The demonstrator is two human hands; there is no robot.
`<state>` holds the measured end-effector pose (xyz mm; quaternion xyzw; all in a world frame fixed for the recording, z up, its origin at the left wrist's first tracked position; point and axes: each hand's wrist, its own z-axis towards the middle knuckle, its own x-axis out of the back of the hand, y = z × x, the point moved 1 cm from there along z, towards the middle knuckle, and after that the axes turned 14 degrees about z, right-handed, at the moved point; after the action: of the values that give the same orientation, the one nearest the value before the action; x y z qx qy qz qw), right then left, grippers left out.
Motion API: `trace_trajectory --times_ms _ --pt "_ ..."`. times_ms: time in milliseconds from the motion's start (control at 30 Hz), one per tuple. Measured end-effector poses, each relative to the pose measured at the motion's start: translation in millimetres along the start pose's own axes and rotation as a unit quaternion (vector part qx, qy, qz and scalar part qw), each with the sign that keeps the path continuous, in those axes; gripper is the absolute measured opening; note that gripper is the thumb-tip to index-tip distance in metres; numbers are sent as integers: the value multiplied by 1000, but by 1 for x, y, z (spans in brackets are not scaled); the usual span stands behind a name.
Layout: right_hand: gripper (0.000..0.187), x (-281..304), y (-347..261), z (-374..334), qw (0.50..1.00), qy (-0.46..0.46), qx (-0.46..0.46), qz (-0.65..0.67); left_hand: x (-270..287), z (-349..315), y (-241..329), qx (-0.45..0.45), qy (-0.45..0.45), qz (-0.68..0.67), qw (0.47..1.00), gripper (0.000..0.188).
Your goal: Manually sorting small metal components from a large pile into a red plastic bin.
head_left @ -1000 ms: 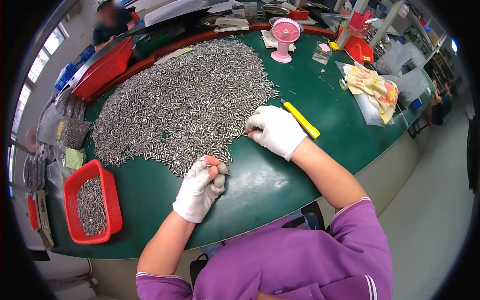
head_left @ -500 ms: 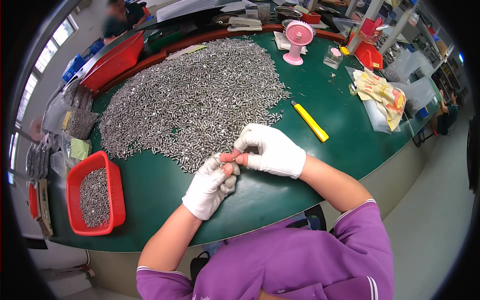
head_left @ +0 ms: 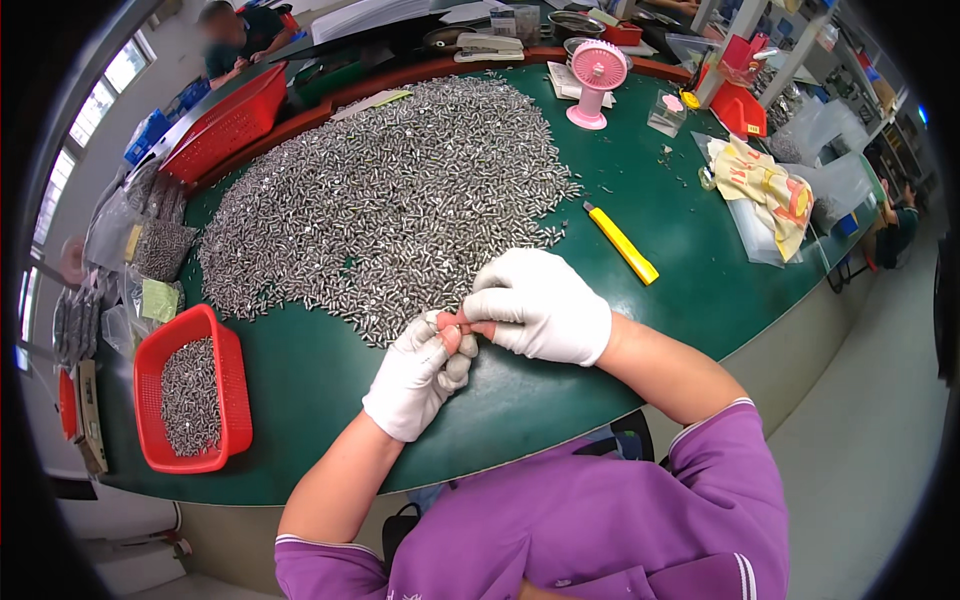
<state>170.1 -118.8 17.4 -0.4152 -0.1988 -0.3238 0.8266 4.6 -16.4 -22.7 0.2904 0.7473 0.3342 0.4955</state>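
Observation:
White gloves with bare fingertips cover both my hands, which meet at the near edge of a large heap of small silvery metal pins (head_left: 380, 190). My left hand (head_left: 415, 375) is closed, thumb and forefinger pinched around a tiny metal piece that is mostly hidden. From the right, my right hand (head_left: 540, 308) comes in with its fingers closed, its thumb and forefinger tips pressed to the same spot. At the left, a red plastic basket (head_left: 240, 400) holds a smaller lot of similar pins. A yellow utility knife (head_left: 622, 245) lies right of the heap, its blade end pointing away from me.
The green tabletop (head_left: 560, 420) curves around me. A pink fan (head_left: 598, 85) stands at the back, with a clear box (head_left: 667, 114) beside it. Another red basket (head_left: 230, 120) leans at the far left. A yellow cloth (head_left: 760, 190) lies right. Another person (head_left: 245, 45) sits beyond the table.
My right hand has tilted slightly, with its fingers folding down closer over my left fingertips. My left hand stays nearly in place. The person at far left has leaned in.

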Motion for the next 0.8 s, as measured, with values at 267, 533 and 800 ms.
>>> trace_trajectory --times_ms 267,533,800 --pt "12 8 21 -4 989 11 -93 -113 7 -2 3 -9 17 2 1000 17" --pt "16 -8 35 -9 987 -88 -65 -121 2 -2 5 -18 -7 -18 1000 22" --pt "11 0 39 -14 987 -80 -106 -85 5 -1 3 -11 -8 -26 1000 18"
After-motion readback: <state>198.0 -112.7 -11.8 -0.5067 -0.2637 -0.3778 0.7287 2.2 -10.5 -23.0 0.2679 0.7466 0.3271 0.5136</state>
